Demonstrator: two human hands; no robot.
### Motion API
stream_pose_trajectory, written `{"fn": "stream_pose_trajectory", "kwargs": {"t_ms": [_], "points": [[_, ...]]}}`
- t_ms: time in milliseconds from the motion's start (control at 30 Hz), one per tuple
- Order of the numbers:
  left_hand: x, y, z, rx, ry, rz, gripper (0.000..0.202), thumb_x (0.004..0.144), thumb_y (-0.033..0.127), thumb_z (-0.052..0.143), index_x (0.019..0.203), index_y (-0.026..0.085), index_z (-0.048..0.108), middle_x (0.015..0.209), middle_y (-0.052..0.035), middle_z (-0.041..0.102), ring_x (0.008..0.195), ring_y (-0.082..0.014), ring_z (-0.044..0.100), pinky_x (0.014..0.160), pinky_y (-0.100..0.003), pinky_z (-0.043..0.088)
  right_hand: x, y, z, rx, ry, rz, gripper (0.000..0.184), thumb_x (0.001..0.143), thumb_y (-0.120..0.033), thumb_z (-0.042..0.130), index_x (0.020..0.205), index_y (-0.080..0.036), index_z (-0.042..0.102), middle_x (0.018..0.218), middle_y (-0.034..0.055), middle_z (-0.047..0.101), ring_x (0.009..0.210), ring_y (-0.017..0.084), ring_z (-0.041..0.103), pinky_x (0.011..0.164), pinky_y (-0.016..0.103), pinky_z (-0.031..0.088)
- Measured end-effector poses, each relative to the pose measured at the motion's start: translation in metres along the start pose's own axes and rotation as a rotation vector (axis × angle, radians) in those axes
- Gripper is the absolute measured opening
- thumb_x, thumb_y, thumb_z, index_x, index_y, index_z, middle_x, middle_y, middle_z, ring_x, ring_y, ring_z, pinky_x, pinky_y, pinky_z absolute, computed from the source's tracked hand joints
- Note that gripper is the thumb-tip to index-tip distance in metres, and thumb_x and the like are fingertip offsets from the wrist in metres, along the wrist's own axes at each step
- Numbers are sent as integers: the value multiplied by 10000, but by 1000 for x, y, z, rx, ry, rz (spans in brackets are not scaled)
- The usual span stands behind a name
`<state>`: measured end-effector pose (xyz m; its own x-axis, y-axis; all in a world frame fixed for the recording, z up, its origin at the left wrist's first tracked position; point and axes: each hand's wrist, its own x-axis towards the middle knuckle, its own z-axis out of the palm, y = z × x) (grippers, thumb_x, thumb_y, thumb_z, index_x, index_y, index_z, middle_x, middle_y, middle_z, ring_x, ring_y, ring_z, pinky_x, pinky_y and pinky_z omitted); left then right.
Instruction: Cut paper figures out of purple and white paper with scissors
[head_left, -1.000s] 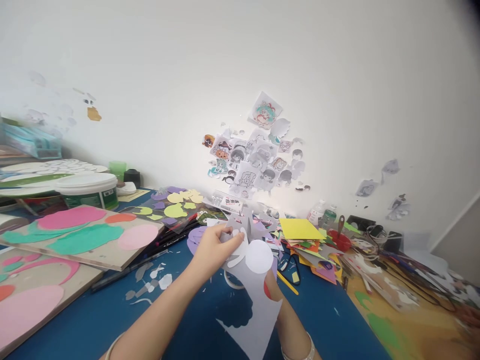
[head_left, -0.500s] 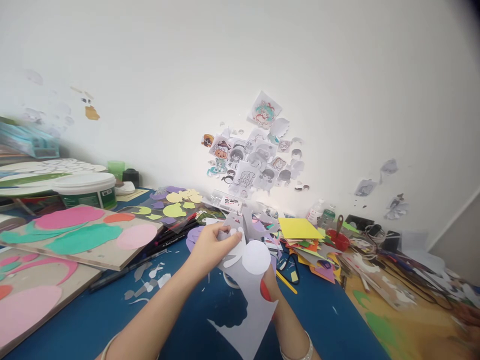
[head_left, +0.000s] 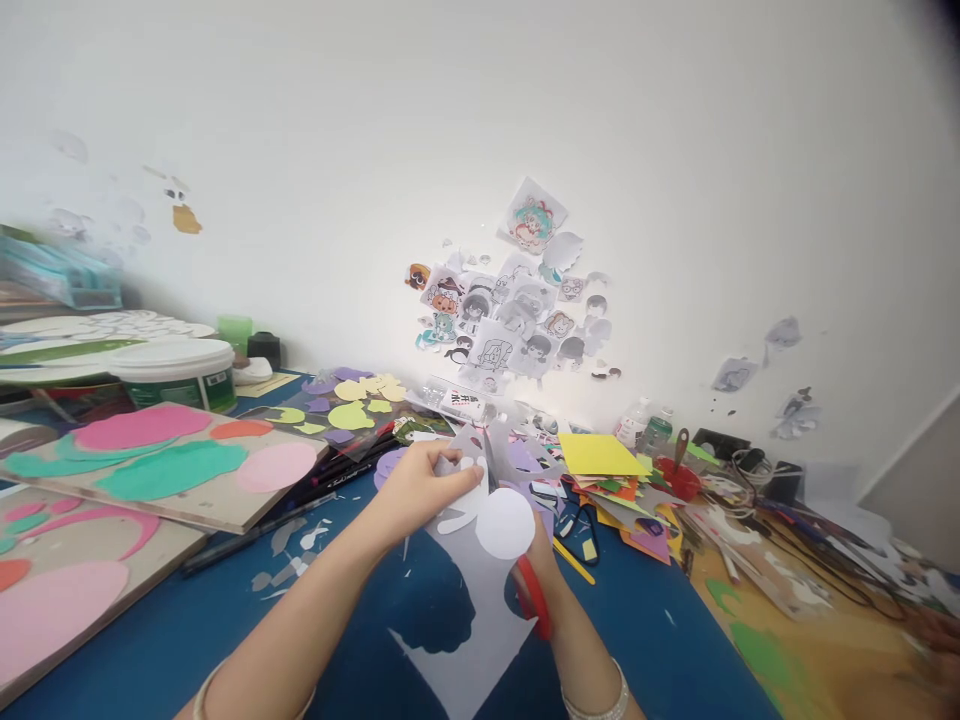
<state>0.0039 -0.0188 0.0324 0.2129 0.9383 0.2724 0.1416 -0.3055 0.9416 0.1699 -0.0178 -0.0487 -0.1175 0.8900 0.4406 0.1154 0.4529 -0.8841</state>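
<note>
While my left hand [head_left: 429, 487] pinches the grey sheet [head_left: 487, 620] and a white cutout [head_left: 465, 503] above the blue tabletop [head_left: 652, 625], I'd best turn the paper, steadying the red scissors [head_left: 535, 600] in my half-hidden right hand [head_left: 543, 558].

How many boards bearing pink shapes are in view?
2, both at the picture's left: the far board, and the near board, which it partly covers. Others may be hidden.
</note>
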Motion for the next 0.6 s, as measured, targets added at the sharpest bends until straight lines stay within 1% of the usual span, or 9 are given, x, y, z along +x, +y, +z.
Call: {"fn": "stream_pose_trajectory", "kwargs": {"t_ms": [67, 133, 233, 300, 400, 467, 600], "points": [[1, 0, -3, 9, -39, -1, 282, 625, 394, 588, 500, 179, 455, 488, 52, 425, 453, -95, 407, 425, -198, 289, -2, -5, 0, 11, -52, -11, 414, 725, -461, 609, 1035, -187, 631, 989, 102, 664, 946, 273, 611, 780, 355, 512], [2, -2, -6, 26, -81, 5, 275, 635, 391, 588, 510, 174, 475, 495, 51, 433, 461, -95, 415, 434, -195, 298, -3, -8, -1, -2, -81, -21, 436, 696, -425, 652, 1064, -194, 616, 1018, 99, 653, 966, 276, 601, 801, 360, 503], [3, -8, -8, 54, -121, 15, 263, 666, 396, 571, 555, 159, 550, 502, 46, 450, 456, -91, 409, 433, -192, 295, -4, -7, -4, -11, -107, 5, 453, 705, -449, 641, 1082, -200, 604, 1020, 102, 647, 934, 270, 611, 788, 375, 508], [3, -11, -8, 68, -128, 24, 266, 676, 398, 565, 571, 154, 577, 495, 46, 450, 444, -89, 400, 424, -192, 284, -3, -6, -6, -23, -117, 3, 445, 699, -474, 637, 1048, -198, 616, 992, 103, 652, 897, 266, 619, 774, 378, 511], [4, -12, -8, 85, -123, 37, 274, 679, 400, 562, 549, 159, 555, 480, 51, 423, 430, -83, 383, 412, -190, 263, 0, -7, -10, -84, -155, -65, 435, 663, -438, 673, 1017, -189, 626, 948, 95, 661, 915, 277, 612, 802, 381, 492], [4, -12, -9, 92, -127, 22, 270, 678, 401, 562, 550, 163, 544, 481, 51, 421, 428, -84, 387, 407, -189, 263, 1, -11, -11, -109, -177, -112, 424, 659, -398, 680, 1023, -187, 626, 953, 89, 662, 947, 278, 600, 816, 366, 482], [5, -11, -12, 106, -140, -20, 244, 664, 388, 577, 560, 169, 550, 474, 53, 440, 418, -85, 404, 399, -187, 272, 2, -20, -9, -125, -218, -154, 318, 695, -376, 648, 941, -175, 660, 896, 75, 675, 863, 250, 616, 720, 302, 497]]}}
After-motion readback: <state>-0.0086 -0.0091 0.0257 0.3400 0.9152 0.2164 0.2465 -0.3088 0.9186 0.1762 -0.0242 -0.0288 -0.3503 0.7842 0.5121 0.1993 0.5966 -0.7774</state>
